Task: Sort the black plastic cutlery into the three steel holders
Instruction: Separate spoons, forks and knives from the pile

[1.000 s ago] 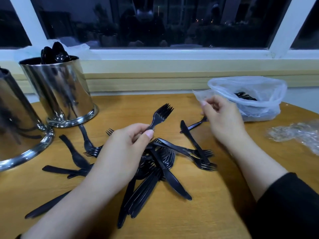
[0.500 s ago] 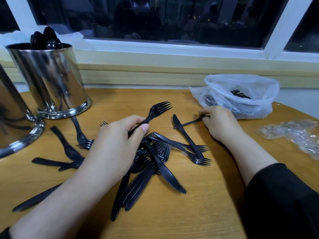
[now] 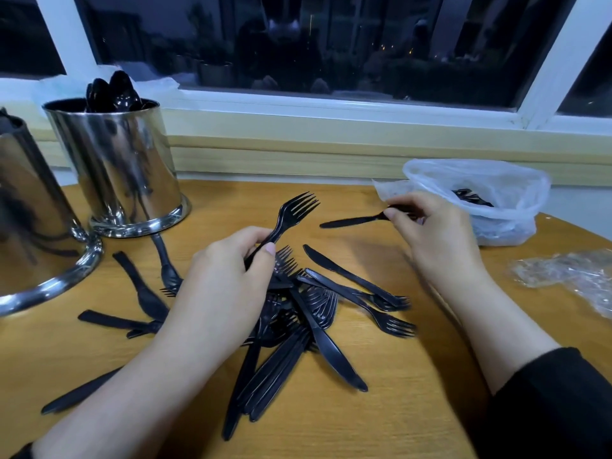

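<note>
Cutlery pile [image 3: 298, 326] mid-frame is mid-sort: left hand [image 3: 225, 293] grips a fork [image 3: 291, 213], right hand [image 3: 433, 236] pinches another piece [image 3: 351, 221]; next, probably drop them into matching holders [image 3: 122, 170].

The right hand [image 3: 437, 240], down at the counter [image 3: 381, 425] half a second ago with its grip on a black piece [image 3: 356, 221], now holds it clear of the surface, handle pointing left. The left hand [image 3: 228, 286] now tilts its fork [image 3: 291, 213] more upright, tines higher above the pile [image 3: 298, 326].
</note>
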